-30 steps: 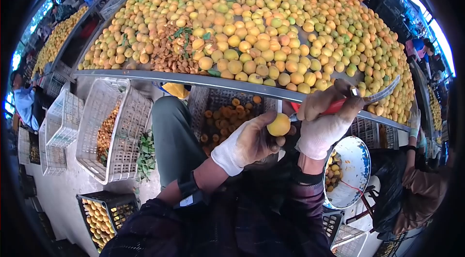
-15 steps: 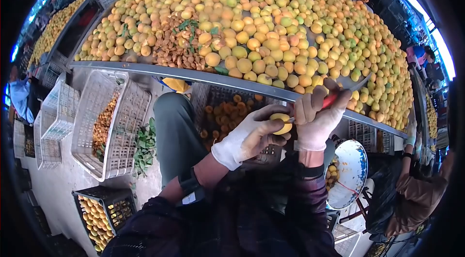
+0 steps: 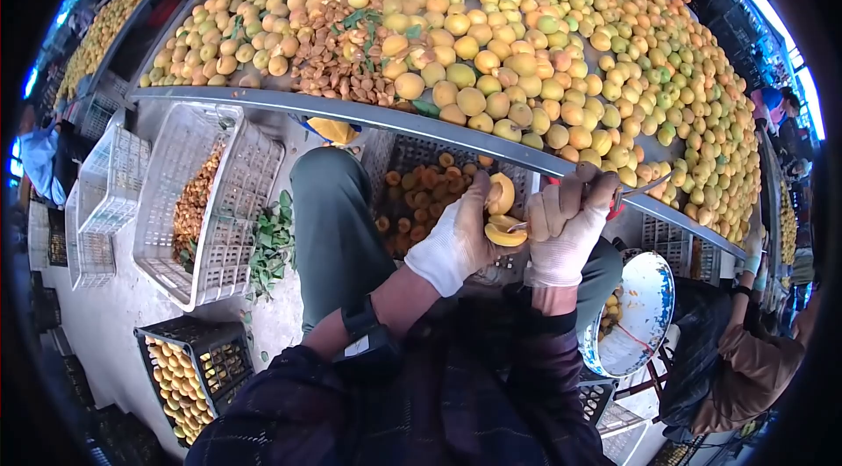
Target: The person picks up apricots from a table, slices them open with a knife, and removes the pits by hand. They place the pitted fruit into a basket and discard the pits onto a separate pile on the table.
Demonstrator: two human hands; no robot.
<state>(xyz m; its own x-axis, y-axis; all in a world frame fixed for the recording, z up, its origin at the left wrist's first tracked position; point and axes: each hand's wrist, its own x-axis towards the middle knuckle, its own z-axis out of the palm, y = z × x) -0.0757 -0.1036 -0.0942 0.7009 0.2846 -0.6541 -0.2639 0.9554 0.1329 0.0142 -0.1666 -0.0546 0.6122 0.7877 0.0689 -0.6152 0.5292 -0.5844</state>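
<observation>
Two gloved hands were in view: one left hand, one right hand. Fruit halves at the fingers numbered two; red-handled tool, one. Near table was one, whole fruits on it too many to count, brown pit heap one. White bucket, one. Leaf pile on floor, one.

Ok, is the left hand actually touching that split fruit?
Touching. The head view shows it: the left hand holds the split fruit, with its thumb against the edge of the upper half.
</observation>
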